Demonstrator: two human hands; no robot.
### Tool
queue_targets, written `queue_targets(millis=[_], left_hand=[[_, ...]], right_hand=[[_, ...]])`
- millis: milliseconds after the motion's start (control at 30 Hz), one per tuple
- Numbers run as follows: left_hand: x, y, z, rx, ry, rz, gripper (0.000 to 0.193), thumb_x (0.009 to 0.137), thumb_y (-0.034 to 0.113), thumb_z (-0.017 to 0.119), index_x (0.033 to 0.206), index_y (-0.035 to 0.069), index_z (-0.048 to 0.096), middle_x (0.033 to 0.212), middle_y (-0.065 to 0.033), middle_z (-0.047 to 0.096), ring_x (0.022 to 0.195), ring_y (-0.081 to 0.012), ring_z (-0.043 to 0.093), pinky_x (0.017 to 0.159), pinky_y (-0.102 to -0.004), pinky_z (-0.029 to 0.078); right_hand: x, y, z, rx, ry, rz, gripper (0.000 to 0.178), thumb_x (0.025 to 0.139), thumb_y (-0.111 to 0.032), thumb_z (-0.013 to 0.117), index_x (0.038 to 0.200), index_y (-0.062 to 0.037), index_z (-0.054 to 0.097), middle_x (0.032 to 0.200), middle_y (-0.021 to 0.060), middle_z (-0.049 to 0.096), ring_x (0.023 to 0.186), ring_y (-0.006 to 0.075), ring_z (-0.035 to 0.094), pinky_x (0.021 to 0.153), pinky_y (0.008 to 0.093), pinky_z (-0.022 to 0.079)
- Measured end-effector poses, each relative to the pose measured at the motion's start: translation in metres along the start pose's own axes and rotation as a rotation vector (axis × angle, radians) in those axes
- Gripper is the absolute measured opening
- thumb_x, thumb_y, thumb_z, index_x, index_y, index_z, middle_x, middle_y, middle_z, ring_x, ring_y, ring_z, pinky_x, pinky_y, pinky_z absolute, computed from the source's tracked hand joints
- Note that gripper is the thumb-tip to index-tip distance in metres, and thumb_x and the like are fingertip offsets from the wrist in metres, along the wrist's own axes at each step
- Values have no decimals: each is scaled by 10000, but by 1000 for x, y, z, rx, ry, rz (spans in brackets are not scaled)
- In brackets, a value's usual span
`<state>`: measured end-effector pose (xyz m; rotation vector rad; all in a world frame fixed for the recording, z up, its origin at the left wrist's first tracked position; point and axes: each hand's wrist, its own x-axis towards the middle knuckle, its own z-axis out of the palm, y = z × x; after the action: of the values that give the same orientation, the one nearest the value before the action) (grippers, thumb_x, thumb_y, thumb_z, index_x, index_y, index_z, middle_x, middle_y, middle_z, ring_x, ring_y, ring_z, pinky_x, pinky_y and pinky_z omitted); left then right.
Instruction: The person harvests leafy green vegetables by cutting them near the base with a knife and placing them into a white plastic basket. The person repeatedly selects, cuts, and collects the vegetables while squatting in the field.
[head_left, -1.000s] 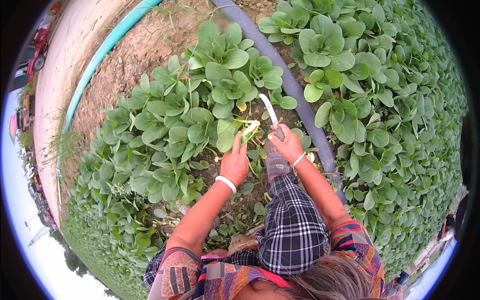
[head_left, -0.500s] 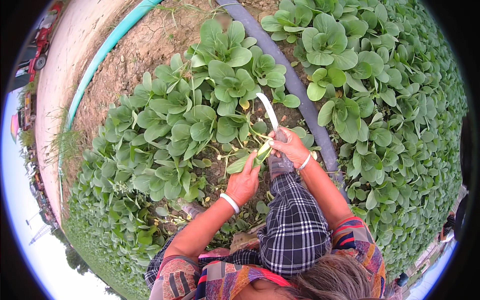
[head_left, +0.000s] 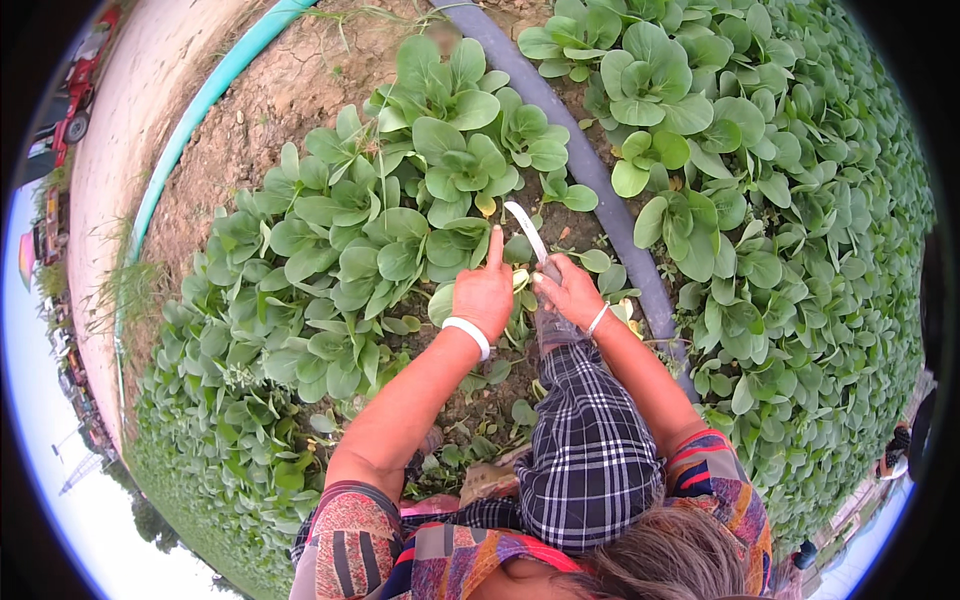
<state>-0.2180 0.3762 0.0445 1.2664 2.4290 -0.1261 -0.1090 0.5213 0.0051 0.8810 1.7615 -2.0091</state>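
Gripping a knife (head_left: 527, 230) tight in the right hand (head_left: 570, 292), left hand (head_left: 484, 290) clutching a leaf (head_left: 441, 303), forefinger raised; best keep the blade away from that finger.

We see a knife (head_left: 527, 232) with a pale, slightly curved blade, its tip tilted up and away over the plants. Beside it sits a leafy green plant (head_left: 462, 160), a low rosette of broad rounded leaves rooted in brown soil.
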Motion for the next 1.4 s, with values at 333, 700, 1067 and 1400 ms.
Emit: queue_targets(millis=[333, 700, 1067, 1400], left_hand=[[8, -58, 63, 126, -19, -146, 257, 833, 111, 562, 1069, 30, 624, 1450, -173, 362, 721, -287, 679, 638, -399, 553], [4, -50, 62, 41, -65, -199, 252, 912, 126, 498, 1111, 28, 618, 1447, -178, 377, 766, -315, 675, 669, -413, 553], [3, -45, 64, 3, -85, -244, 319, 845, 79, 545, 1160, 37, 574, 1441, -182, 361, 738, -314, 681, 657, -409, 556], [-34, -42, 66, -84, -42, -251, 399, 812, 43, 560, 1211, 48, 545, 1430, -177, 370, 678, -326, 663, 633, -421, 554]], right_hand=[[30, 49, 14, -647, 131, -314, 405, 968, -252, 475, 1350, -120, 438, 926, 265, 641, 860, 447, 608, 782, 517, 477], [44, 35, 15, -713, 64, -215, 373, 959, -240, 483, 1324, -173, 440, 939, 246, 648, 876, 458, 600, 778, 537, 468], [62, 39, 18, -613, 35, -158, 307, 959, -312, 478, 1207, -141, 536, 963, 265, 636, 917, 469, 579, 799, 534, 465], [22, 53, 1, -591, -49, -178, 511, 965, -336, 476, 1424, -125, 396, 1083, 283, 626, 973, 440, 608, 872, 468, 478]])
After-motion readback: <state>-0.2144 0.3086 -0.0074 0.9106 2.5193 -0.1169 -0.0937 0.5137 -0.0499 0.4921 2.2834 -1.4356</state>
